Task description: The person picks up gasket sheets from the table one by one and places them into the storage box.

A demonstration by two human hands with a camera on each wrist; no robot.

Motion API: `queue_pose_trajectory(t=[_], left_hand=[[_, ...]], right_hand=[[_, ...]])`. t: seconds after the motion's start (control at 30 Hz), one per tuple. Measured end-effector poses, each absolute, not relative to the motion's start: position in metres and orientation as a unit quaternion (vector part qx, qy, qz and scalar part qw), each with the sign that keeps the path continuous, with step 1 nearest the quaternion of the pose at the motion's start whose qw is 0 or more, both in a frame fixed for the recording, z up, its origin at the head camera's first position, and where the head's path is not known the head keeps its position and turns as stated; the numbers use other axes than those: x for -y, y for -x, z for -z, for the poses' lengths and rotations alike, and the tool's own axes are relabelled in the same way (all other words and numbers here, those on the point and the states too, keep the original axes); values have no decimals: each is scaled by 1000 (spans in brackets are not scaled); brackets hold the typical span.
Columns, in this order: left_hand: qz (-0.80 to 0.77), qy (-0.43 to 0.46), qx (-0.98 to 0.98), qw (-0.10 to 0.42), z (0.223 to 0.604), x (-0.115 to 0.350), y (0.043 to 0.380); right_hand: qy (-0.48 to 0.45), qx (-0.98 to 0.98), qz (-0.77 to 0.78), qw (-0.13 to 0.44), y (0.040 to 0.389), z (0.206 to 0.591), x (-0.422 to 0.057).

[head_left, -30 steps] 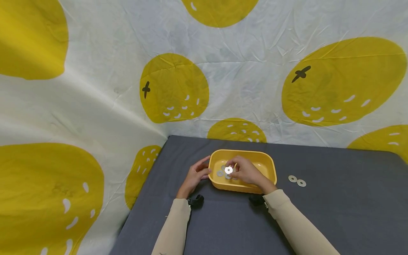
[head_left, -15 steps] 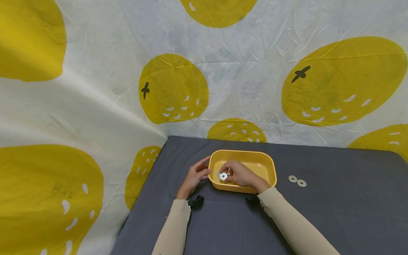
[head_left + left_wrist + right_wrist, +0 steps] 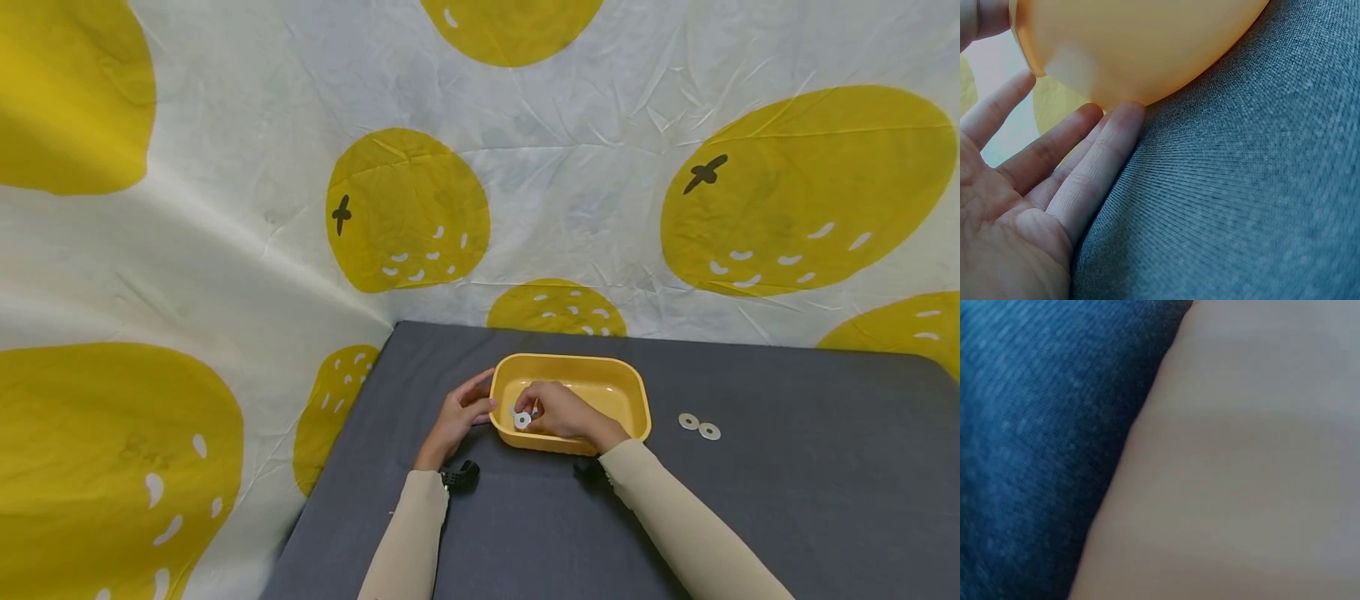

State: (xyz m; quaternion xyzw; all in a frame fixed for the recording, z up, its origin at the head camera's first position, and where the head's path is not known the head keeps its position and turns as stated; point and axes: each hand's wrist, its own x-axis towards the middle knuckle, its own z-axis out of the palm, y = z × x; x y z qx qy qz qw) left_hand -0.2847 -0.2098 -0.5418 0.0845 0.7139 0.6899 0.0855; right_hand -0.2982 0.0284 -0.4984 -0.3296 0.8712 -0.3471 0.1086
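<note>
A yellow plastic box [image 3: 626, 408] sits on the dark grey cloth. My left hand [image 3: 456, 421] is at its left end, fingers mostly straight. In the left wrist view its fingertips [image 3: 1127, 112] touch the lower outer wall of the box, with the thumb up near the rim. Inside the left part of the box, my right hand [image 3: 562, 410] pinches a flat metal washer [image 3: 522, 420] between thumb and fingers. Other washers there are mostly hidden behind the washer and the hand. The right wrist view shows only a blurred sleeve [image 3: 1241, 475] and cloth.
Two washers [image 3: 688, 422] lie side by side on the grey cloth [image 3: 810, 467], right of the box. Behind and left of the table hangs a white curtain [image 3: 570, 192] with yellow fruit prints. A black wrist strap [image 3: 461, 476] is on the left wrist.
The right hand has moved left and slightly nearer inside the box, carrying the pinched washer lower toward its left front corner. The left hand and box have stayed put.
</note>
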Motion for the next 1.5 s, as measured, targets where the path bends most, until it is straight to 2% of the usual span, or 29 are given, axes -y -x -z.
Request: queue_pose_trajectory(t=[0.9, 1.2, 1.5], left_hand=[[-696, -94, -707, 85, 545, 211, 286], [-692, -85, -712, 81, 545, 210, 286], [-691, -92, -712, 85, 544, 212, 285]], right_hand=[[330, -871, 350, 103, 297, 503, -27], [252, -875, 409, 59, 291, 488, -36], [227, -871, 436, -20, 279, 467, -85]])
